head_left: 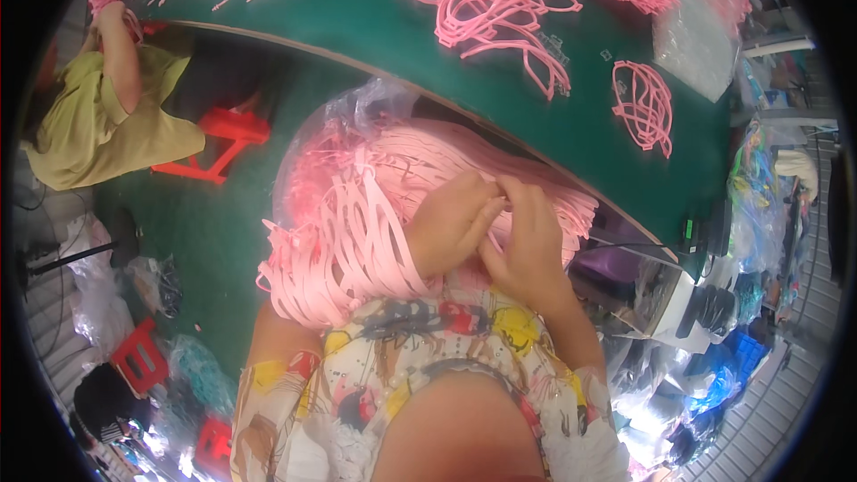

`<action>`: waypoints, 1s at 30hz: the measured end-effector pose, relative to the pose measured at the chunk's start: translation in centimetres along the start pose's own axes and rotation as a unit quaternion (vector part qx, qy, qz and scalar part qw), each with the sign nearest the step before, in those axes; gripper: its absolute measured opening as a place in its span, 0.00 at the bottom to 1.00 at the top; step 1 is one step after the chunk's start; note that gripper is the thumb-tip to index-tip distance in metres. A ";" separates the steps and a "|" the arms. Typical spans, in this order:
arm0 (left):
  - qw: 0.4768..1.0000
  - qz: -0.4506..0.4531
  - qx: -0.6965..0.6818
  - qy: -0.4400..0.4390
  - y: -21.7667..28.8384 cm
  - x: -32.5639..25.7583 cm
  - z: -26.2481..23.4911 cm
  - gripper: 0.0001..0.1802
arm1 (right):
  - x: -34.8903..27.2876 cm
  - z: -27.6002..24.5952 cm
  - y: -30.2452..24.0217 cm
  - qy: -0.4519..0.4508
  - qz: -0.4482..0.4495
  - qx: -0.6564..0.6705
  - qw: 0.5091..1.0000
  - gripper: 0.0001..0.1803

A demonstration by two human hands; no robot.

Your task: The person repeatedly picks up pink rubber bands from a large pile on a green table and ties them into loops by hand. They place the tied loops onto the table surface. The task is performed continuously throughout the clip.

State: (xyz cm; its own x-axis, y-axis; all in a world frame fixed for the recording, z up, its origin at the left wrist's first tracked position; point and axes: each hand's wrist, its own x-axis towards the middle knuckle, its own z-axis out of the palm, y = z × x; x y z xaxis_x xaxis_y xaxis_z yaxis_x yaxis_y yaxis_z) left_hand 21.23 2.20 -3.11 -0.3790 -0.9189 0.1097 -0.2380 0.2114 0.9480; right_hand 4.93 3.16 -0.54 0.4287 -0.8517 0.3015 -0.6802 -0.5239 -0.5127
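- Pink loops point(344, 254), too many for me to count, hang in a thick row over the left forearm, just off centre at 8 o'clock.
- I count two hands at work: the left hand point(455, 221) at centre and the right hand point(534, 245) beside it towards 4 o'clock. Their fingers are curled and meet at the tips; I cannot tell what, if anything, they pinch, because the fingers cover it.
- One large strap heap point(428, 153) lies under and beyond them, fanning from 11 round to 3 o'clock.
- Those loops look flat, narrow and pale; the heap's bands run roughly side by side, and its 11 o'clock flank sits against one clear bag point(379, 98).
- On the green table point(348, 18) I see one loose tangle point(500, 13) between 12 and 1 o'clock and one small bundle point(643, 107) at 2, with one plastic sack point(701, 49) beyond it.
- Between 9 and 10 o'clock I have one co-worker point(107, 138) in a yellow-green top, beside one red stool point(223, 138).
- Blocking my view, both hands hide the heap's middle, and the table edge runs close along its far side.
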 end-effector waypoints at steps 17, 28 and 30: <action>0.871 -0.117 -0.443 -0.176 -1.9 2.0 -1.3 0.16 | 2.9 -5.7 1.9 -0.152 0.076 0.216 0.961 0.23; 0.864 -0.192 -0.416 -0.208 -1.7 1.1 -2.5 0.06 | 1.4 -5.8 3.1 -0.165 0.080 0.203 0.962 0.19; 0.895 -0.187 -0.375 -0.155 -1.5 1.0 -2.5 0.05 | 1.0 -6.0 3.3 -0.176 0.092 0.167 0.966 0.18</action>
State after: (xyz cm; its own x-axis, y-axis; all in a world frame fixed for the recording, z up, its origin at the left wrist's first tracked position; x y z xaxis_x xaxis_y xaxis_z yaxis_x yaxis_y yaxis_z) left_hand 23.47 0.18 -3.65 -0.6559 -0.7174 -0.2348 0.2223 -0.4808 0.8482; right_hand -0.43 0.48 2.93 0.5339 -0.8417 -0.0810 -0.5599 -0.2801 -0.7798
